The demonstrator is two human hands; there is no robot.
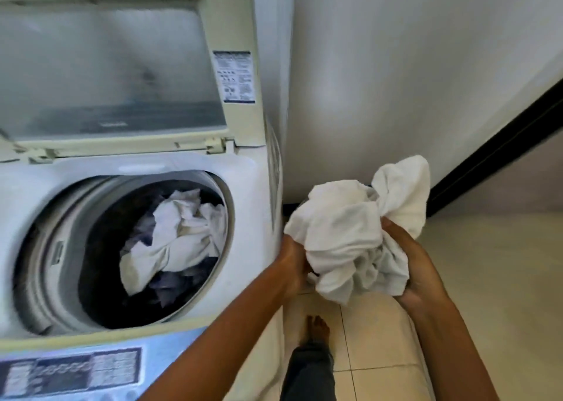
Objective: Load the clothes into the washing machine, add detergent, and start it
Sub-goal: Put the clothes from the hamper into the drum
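A top-loading white washing machine (249, 187) fills the left, its lid (106, 65) raised upright. Inside the drum (100, 266) lie a crumpled white cloth (179, 233) and darker blue-grey clothes (170, 288). To the right of the machine, above the floor, I hold a bunched white cloth (350, 233) with both hands. My left hand (292, 266) grips its lower left side next to the machine's corner. My right hand (411, 266) clasps its lower right side.
The control panel (76, 373) runs along the machine's front edge at bottom left. A white wall (396, 80) stands behind, with a dark skirting strip (493, 156) at right. My bare foot (316, 330) rests on the pale tiled floor (487, 278).
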